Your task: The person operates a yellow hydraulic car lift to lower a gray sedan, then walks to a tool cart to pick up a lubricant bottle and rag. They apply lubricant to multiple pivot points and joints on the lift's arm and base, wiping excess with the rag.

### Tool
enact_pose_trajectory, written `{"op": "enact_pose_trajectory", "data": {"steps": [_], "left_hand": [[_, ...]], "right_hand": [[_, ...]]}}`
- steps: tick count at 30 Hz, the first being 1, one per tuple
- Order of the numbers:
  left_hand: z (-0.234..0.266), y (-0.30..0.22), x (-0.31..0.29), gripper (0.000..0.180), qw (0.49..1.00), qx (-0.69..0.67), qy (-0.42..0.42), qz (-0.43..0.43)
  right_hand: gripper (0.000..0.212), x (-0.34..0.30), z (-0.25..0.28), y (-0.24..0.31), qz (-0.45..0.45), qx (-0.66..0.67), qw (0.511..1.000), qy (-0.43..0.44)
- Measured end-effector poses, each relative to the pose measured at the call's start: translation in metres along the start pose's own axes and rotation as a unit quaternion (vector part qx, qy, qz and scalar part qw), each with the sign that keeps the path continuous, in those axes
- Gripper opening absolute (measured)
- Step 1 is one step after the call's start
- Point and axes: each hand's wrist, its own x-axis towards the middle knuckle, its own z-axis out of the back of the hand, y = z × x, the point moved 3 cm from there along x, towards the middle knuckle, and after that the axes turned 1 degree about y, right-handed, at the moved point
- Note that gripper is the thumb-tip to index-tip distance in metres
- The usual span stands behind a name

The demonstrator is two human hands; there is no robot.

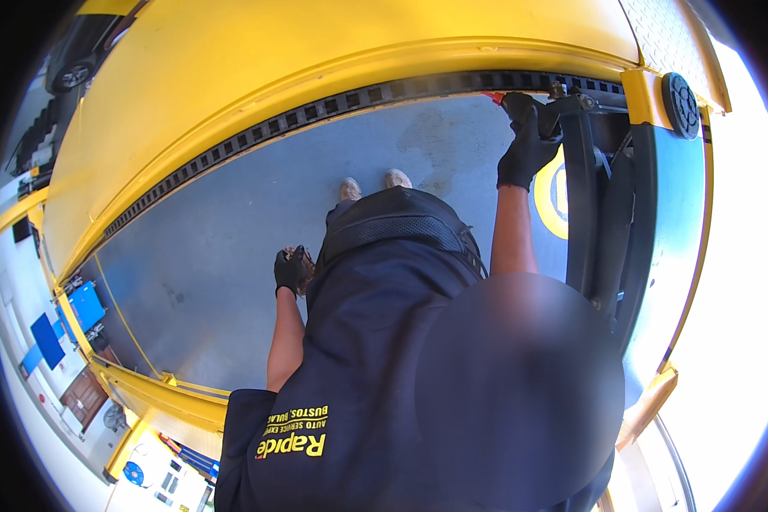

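My right hand (529, 141), in a black glove, reaches up to the slotted black rail (324, 111) at the edge of the yellow lift platform (333, 43). Its fingers are closed, and a thin red tip (492, 97) sticks out past them beside the rail; the rest of that thing is hidden. Close by are a bolt and the top joint of a dark metal lift arm (580, 188). Lower down, to the left of my body, my left hand (289, 270), also gloved, is curled around a small brown object (305, 266), too small to identify.
Grey floor (205, 230) lies beneath me, with a yellow ring marking (553, 198) beside the lift arm. A round black pad (681, 106) juts out at the far right. Yellow beams frame the left side, with blue equipment (84, 305) beyond. A dark car (75, 72) stands far left.
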Motion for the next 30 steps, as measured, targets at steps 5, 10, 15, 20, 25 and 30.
{"op": "enact_pose_trajectory", "data": {"steps": [5, 10, 15, 20, 25, 30], "left_hand": [[0.004, -0.021, -0.006, 0.054, 0.999, 0.010, -0.011, -0.042], [0.011, -0.096, 0.000, 0.045, 0.985, -0.035, -0.053, -0.158], [0.006, -0.285, -0.037, 0.026, 0.871, -0.046, -0.053, -0.486], [-0.010, -0.397, -0.057, 0.038, 0.802, 0.032, -0.057, -0.594], [-0.054, -0.418, -0.068, 0.045, 0.747, 0.093, -0.073, -0.654], [-0.064, -0.418, -0.073, 0.046, 0.760, 0.098, -0.069, -0.639]], "right_hand": [[0.044, -0.002, 0.000, 0.000, 0.001, -0.011, 1.000, 0.000], [0.046, 0.000, 0.001, 0.000, 0.008, 0.005, 1.000, -0.005], [0.046, -0.001, 0.000, -0.001, 0.014, -0.017, 1.000, 0.014], [0.048, -0.005, -0.008, 0.004, 0.005, -0.026, 1.000, 0.016], [0.050, -0.008, -0.006, 0.006, 0.010, -0.043, 0.999, 0.021], [0.050, -0.007, -0.006, 0.009, 0.016, -0.032, 0.999, 0.010]]}}
